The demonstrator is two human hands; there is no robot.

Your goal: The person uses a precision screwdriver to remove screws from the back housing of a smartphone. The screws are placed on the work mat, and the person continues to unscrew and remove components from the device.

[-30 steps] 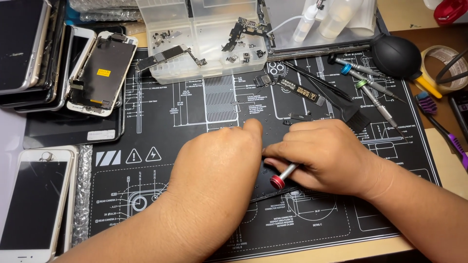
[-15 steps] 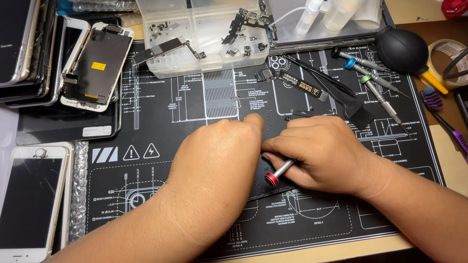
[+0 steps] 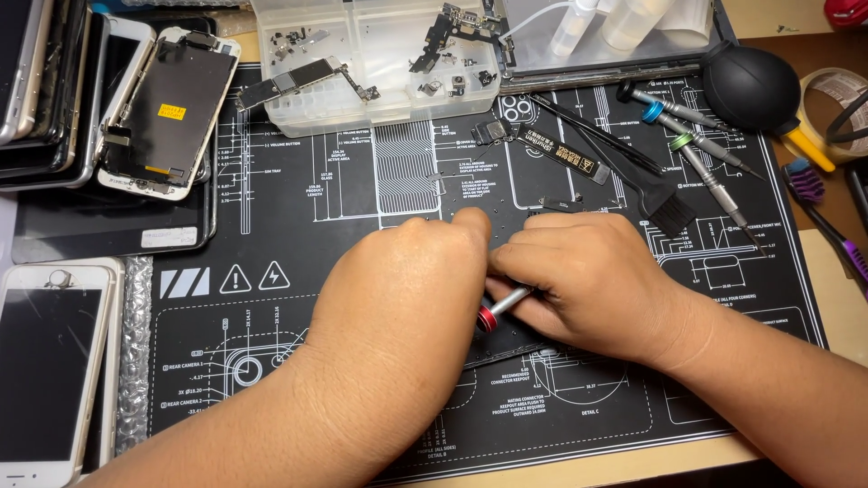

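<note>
Slim silver screwdriver (image 3: 504, 305), red end cap, in right hand (image 3: 592, 276) grip clamped around shaft.

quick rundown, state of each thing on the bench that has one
left hand: palm down on the mat, covering the work
right hand: closed on the red-capped screwdriver
parts box: open, small parts inside
phone screen: detached, face down on a stack
white phone: face up, dark
three spare screwdrivers: lying unused
</note>
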